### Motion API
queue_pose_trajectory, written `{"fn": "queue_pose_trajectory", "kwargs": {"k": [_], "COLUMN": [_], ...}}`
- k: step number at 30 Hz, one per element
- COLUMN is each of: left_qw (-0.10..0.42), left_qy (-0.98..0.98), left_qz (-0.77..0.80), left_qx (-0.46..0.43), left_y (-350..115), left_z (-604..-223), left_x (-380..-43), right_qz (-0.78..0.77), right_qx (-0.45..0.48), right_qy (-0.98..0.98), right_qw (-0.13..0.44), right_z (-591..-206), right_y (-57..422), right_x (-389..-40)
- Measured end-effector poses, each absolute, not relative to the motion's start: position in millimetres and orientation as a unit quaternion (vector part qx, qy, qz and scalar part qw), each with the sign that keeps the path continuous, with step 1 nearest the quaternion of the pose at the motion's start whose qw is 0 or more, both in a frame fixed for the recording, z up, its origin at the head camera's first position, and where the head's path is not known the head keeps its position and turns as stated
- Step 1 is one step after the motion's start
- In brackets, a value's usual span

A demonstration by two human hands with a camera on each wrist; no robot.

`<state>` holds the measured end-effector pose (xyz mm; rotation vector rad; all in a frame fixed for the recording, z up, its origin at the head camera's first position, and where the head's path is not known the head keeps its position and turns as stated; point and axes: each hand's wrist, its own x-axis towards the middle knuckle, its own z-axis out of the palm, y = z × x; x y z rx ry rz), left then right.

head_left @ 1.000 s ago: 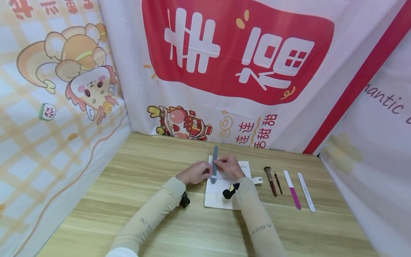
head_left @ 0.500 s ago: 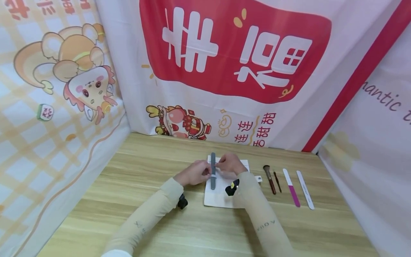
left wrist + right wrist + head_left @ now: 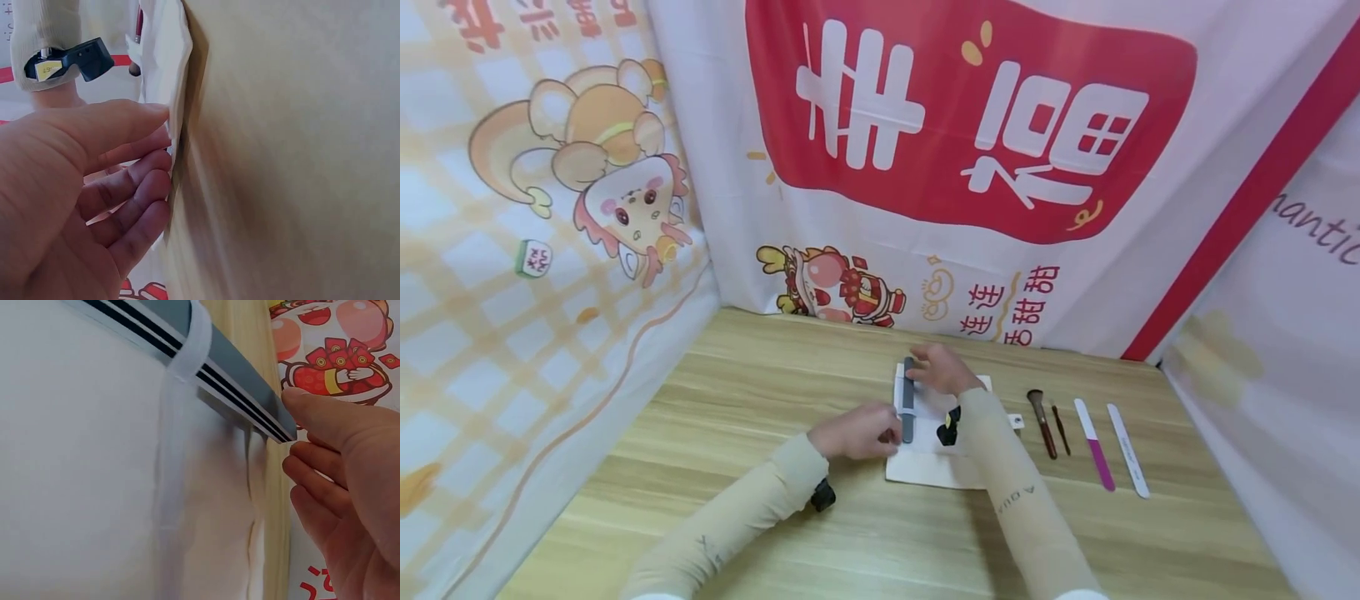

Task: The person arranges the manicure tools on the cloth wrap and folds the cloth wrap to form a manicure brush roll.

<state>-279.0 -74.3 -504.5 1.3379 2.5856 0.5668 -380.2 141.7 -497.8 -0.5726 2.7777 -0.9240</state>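
A grey nail file (image 3: 908, 385) with dark stripes along its edge lies lengthwise on a white fabric pouch (image 3: 936, 471), under a white elastic loop (image 3: 194, 344). My right hand (image 3: 943, 369) is at the file's far end; in the right wrist view its thumb touches that tip while the other visible fingers stay apart from it. My left hand (image 3: 861, 432) is at the pouch's left edge near the file's lower end. Its thumb and fingertips (image 3: 156, 184) rest loosely against the pouch edge; whether they press on anything is hidden.
Right of the pouch's snap tab (image 3: 1016, 422) lie a wide brush (image 3: 1042, 425), a thin dark brush (image 3: 1061, 429), a white-and-magenta file (image 3: 1095, 446) and a white file (image 3: 1128, 450) on the wooden table (image 3: 760, 375). Printed cloth (image 3: 985, 200) walls enclose the table.
The grey file has slid toward me through the loop. My left hand has let go near the loop and moved down the pouch edge; my right hand has shifted to the file's far tip.
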Motion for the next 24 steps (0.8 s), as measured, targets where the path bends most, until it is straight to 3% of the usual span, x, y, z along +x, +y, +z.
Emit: {"fn": "queue_pose_trajectory", "kwargs": {"k": [14, 24], "left_qw": [0.107, 0.095], "left_qy": [0.862, 0.867], "left_qz": [0.235, 0.245], "left_qx": [0.437, 0.424], "left_y": [-72, -75], "left_z": [-509, -514], "left_x": [-269, -269], "right_qz": [-0.315, -0.308], "right_qx": [-0.229, -0.237], "right_qy": [0.920, 0.921], "right_qw": [0.033, 0.041], "right_z": [-511, -510], "right_y": [143, 142], "right_x": [-371, -360]}}
